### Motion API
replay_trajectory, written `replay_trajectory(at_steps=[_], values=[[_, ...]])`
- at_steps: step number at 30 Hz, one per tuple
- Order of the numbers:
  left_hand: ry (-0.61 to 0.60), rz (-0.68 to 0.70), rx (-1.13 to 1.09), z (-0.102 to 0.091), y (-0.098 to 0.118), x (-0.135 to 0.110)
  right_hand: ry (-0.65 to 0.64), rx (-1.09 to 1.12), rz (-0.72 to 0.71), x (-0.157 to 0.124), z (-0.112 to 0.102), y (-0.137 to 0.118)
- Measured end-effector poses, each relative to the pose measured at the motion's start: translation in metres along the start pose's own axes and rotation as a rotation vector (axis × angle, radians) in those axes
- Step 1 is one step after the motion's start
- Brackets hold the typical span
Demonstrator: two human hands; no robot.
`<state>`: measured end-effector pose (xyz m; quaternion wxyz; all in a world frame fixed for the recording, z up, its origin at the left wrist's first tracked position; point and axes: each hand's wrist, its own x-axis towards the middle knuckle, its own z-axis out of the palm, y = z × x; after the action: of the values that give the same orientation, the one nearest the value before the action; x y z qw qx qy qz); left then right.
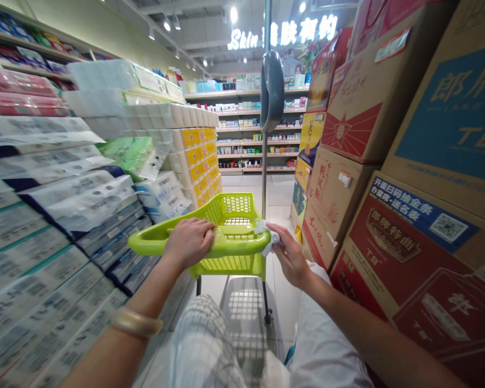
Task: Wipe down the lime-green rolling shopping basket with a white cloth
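Note:
A lime-green plastic shopping cart stands in the aisle in front of me, its basket holding nothing I can see. My left hand is closed over the near rim of the cart, a gold bangle on that wrist. My right hand pinches a small white cloth or tissue and presses it against the cart's right corner. A grey pole with an oval plate rises from the cart.
Stacked packs of toilet paper and tissue line the left side of the narrow aisle. Tall stacks of cardboard liquor boxes crowd the right. Shelves of products stand at the far end, across tiled floor.

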<state>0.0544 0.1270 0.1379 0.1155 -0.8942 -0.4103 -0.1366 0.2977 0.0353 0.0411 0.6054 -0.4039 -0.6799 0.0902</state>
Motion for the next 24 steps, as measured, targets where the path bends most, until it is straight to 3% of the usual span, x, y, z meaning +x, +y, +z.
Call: replay_trajectory(at_steps=[3,7,13,19,24], values=[[-0.002,0.012,-0.013,-0.002,0.000,-0.003,0.189,0.167,0.180,-0.009,0.018,0.005],[0.008,0.034,-0.047,-0.003,-0.001,-0.008,0.304,0.274,0.363,0.002,0.027,0.010],[0.022,0.064,-0.112,-0.007,-0.002,-0.017,0.418,0.310,0.391,0.026,0.020,0.010],[0.012,0.072,-0.154,-0.014,0.001,-0.025,0.166,0.412,0.316,0.038,0.031,-0.007],[0.014,0.078,-0.184,-0.014,-0.001,-0.030,0.189,0.422,0.255,0.089,0.016,-0.036]])
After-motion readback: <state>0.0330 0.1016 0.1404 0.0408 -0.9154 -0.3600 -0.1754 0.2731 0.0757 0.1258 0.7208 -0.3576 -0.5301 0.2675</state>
